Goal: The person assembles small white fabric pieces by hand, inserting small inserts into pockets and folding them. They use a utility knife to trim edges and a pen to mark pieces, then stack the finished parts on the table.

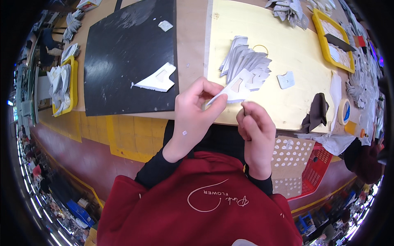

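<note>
Between the thumb and fingers of my left hand (195,108) is a flat white cut piece (246,78) with a window-like opening, its tip pointing left. Close by its lower edge, my right hand (257,128) is closed in a pinch on something small and dark, too small to name. Just beyond lies a fanned stack of similar grey-white pieces (242,57), with a yellow rubber band (264,46) beside it. Another white cut piece (164,84) rests on the black mat (119,61). A small notched piece (286,80) lies right of the stack on the pale yellow board (303,110).
Yellow trays of cut pieces stand at left (74,84) and far right, the right tray (318,20) with a dark strip across it. Dark cloth (316,112) and a tape roll (344,111) sit near the right edge. Below is a red crate (318,170) beside dotted cardboard (287,164).
</note>
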Demonstrator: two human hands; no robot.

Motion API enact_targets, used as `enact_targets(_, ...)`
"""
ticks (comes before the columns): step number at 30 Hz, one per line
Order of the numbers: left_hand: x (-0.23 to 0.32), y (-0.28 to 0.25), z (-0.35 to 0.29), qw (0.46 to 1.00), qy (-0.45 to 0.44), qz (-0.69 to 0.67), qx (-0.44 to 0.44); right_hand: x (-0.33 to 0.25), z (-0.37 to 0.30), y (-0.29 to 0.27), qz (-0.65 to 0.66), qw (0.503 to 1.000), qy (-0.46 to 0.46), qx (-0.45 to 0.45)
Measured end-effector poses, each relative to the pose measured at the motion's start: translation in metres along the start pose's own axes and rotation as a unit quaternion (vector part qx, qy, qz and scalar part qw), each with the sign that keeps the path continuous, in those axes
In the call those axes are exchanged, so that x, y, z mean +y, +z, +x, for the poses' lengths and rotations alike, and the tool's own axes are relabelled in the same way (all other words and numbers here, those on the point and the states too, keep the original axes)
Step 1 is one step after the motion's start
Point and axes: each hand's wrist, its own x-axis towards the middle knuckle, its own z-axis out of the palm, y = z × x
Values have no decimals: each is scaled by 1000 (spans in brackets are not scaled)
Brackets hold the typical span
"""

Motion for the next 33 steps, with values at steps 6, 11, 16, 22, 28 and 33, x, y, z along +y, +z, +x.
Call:
enact_targets(6, 5, 3, 14, 965, 125, 230, 1, 4, -2, 24, -382, 860, -331, -72)
enact_targets(11, -2, -5, 23, 918, 208, 337, 28, 1, -3, 28, -515, 780, -327, -137)
enact_targets(16, 17, -28, 23, 976, 84, 195, 45, -10, -3, 26, -495, 800, -269, -206)
enact_targets(22, 40, -114, 22, 941, 34, 334, 49, -19, -2, 2, -445, 857, -216, -146)
enact_targets(28, 33, -94, 30, 822, 235, 508, 102, -17, -6, -23, -383, 904, -187, -9)
enact_targets(33, 14, 3, 24, 940, 158, 302, -32, -14, -15, -26, -243, 957, -143, 68)
